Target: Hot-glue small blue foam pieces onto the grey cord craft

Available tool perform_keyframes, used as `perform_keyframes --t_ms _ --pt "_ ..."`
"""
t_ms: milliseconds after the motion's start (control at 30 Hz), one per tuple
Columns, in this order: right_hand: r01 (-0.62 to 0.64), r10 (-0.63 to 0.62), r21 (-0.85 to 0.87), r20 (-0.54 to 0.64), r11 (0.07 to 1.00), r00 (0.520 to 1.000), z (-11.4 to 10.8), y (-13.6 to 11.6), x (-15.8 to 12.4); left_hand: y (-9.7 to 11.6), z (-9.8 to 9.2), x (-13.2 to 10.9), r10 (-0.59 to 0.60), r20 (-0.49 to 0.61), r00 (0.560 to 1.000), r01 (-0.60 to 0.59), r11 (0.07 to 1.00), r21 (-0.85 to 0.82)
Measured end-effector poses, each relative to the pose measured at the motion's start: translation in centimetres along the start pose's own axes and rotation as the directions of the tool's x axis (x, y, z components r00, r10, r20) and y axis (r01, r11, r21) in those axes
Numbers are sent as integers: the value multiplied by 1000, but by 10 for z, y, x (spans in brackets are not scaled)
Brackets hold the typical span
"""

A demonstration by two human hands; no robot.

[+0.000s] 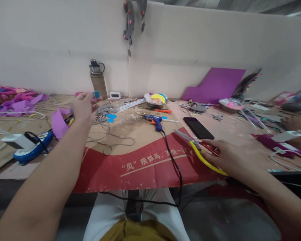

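My left hand [83, 107] is raised over the left part of the table, its fingers pinched on a small blue piece [96, 94], which looks like felt or foam. Beneath it lie blue flower-like cutouts [111, 117], grey scraps [105, 109] and a loose length of cord [120, 136]. At the right, my right hand [224, 154] has its fingers closed around the red handle of a pair of scissors [196, 147]. The other handle is yellow, and the blades point toward a blue glue gun [155, 121]. A black phone [198, 128] lies just beyond this hand.
The glue gun's black cable [174, 160] hangs over the table's front edge. A blue power strip [33, 147] and purple scraps [22, 103] sit left. Behind stand a bottle [98, 80] and a filled bowl [155, 99]. Another person's hand [296, 125] is far right.
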State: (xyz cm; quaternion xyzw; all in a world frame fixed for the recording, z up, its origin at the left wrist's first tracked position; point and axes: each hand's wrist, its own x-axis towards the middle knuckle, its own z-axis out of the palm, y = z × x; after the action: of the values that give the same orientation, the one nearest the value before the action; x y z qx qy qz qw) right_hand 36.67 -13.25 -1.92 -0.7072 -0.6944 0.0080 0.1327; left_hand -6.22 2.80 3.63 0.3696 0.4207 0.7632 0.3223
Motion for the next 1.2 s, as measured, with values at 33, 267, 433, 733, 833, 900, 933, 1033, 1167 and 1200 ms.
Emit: perform_keyframes --t_ms 33,267,433,733,833,900,933,1033,1167,1200 --pt "28 -27 -52 5 998 1000 4 0 1 -1 1 -1 -2 7 1000 2 1000 2" --pt "324 -344 -147 -138 934 929 8 -50 21 -6 6 -10 -58 38 998 58 998 5" --pt "635 -585 330 -246 699 773 7 -144 41 -6 11 -15 -106 24 994 107 992 -63" --pt "734 -770 360 -64 576 635 71 -218 88 -71 27 -61 -379 155 913 385 923 -14" --pt "679 -705 424 -123 599 699 70 -213 89 -79 29 -70 -372 196 907 367 928 63" --pt "640 -650 481 -175 599 739 62 -207 87 -79 30 -71 -372 208 904 354 927 122" --pt "622 -627 508 -189 597 756 58 -204 85 -78 29 -71 -374 216 902 348 926 149" --pt "546 -552 597 -198 588 810 44 -195 79 -80 28 -70 -366 226 903 325 925 198" --pt "415 -433 745 -187 523 882 28 -187 68 -82 29 -71 -361 232 903 307 921 240" --pt "390 -407 777 -190 494 893 24 -186 66 -82 29 -71 -360 224 906 304 920 248"
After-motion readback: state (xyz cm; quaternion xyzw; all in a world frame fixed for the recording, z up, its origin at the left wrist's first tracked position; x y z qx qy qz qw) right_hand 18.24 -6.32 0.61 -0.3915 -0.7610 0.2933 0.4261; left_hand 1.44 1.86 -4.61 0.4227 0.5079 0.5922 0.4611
